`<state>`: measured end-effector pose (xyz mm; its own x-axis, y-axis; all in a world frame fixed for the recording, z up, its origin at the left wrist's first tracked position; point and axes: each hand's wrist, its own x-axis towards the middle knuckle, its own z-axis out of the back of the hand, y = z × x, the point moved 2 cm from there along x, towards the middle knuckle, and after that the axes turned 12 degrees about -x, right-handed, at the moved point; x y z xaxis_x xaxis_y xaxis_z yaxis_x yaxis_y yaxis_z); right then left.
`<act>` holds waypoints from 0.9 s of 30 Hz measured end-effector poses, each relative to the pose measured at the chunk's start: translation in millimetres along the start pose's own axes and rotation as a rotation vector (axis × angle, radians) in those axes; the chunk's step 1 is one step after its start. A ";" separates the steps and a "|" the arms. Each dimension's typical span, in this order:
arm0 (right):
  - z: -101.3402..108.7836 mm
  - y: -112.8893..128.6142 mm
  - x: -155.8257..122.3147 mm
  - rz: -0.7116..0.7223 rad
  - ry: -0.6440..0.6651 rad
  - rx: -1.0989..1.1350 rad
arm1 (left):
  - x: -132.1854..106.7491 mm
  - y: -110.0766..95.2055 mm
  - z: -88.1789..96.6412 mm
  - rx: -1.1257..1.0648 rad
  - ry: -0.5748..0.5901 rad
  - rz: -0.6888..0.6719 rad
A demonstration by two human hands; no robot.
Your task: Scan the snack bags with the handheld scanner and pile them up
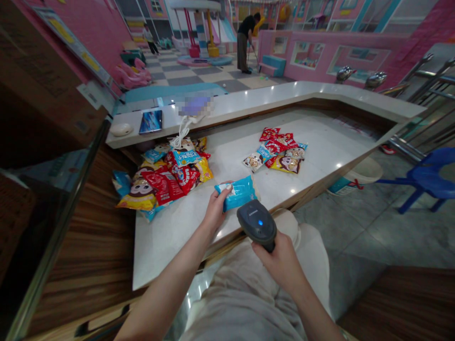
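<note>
My left hand [216, 207] grips a blue snack bag [243, 190] by its left end, just over the front part of the white counter. In my right hand [280, 258] is a dark grey barcode scanner [256, 223] with a blue light on top; its head points toward the bag's lower edge. Left of my left hand lies a heap of red, yellow and blue snack bags [167, 182]. A smaller group of similar snack bags [280, 149] lies farther off to the right.
On the raised ledge [249, 102] are a phone-like tablet [151, 121], a white rounded object [121, 129] and a white cable [183, 130]. Cardboard boxes [42, 71] stand at left. A bucket [355, 175] and blue chair [426, 175] are at right. A person [245, 42] stands in the play area behind.
</note>
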<state>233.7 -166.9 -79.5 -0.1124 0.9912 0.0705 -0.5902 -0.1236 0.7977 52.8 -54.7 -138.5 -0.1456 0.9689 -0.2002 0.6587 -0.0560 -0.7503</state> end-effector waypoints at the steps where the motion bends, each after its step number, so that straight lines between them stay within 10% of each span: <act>1: -0.1 0.8 0.2 -0.001 0.000 0.006 | 0.0 -0.3 -0.4 -0.006 0.006 0.001; 27: -1.7 3.9 0.9 0.014 0.002 -0.022 | 3.2 1.3 0.6 -0.026 0.103 -0.021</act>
<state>229.9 -166.6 -77.4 -0.1227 0.9892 0.0802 -0.6063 -0.1387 0.7831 52.7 -51.8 -140.5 -0.0837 0.9896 -0.1172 0.6752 -0.0302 -0.7370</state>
